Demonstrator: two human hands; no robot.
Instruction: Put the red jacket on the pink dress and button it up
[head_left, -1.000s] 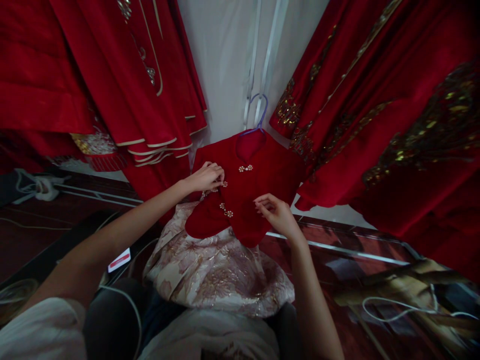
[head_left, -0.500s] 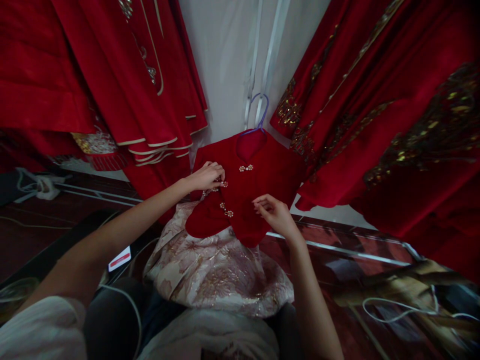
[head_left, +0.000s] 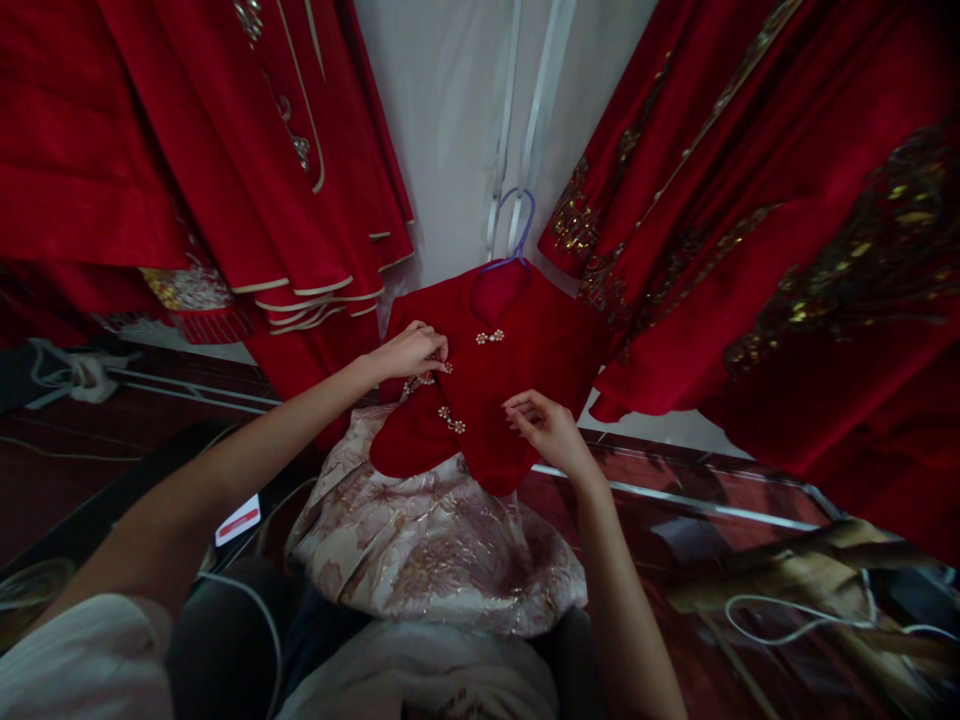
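Note:
A red garment (head_left: pixel 499 385) with beaded flower fasteners hangs on a purple hanger (head_left: pixel 519 230) in front of me. My left hand (head_left: pixel 416 350) is closed in a pinch at its left front edge, by one flower fastener (head_left: pixel 448 368) that the fingertips partly cover. Lower on that edge sits another pair of beaded flowers (head_left: pixel 451 420), and one pair (head_left: pixel 490 338) is fastened below the neckline. My right hand (head_left: pixel 551 430) is raised at the garment's lower right, thumb and fingers drawn together; whatever they hold is too small to make out.
Red embroidered garments (head_left: pixel 292 200) hang at left, and sequinned ones (head_left: pixel 840 290) at right. A pale floral brocade cloth (head_left: pixel 435 545) lies across my lap. At left is a phone (head_left: pixel 238 520); a white cord (head_left: pixel 795 625) lies at right. A metal rail (head_left: pixel 712 512) runs low behind.
Almost nothing differs. The view has shifted very slightly; both hands keep their places and their grip at the red garment.

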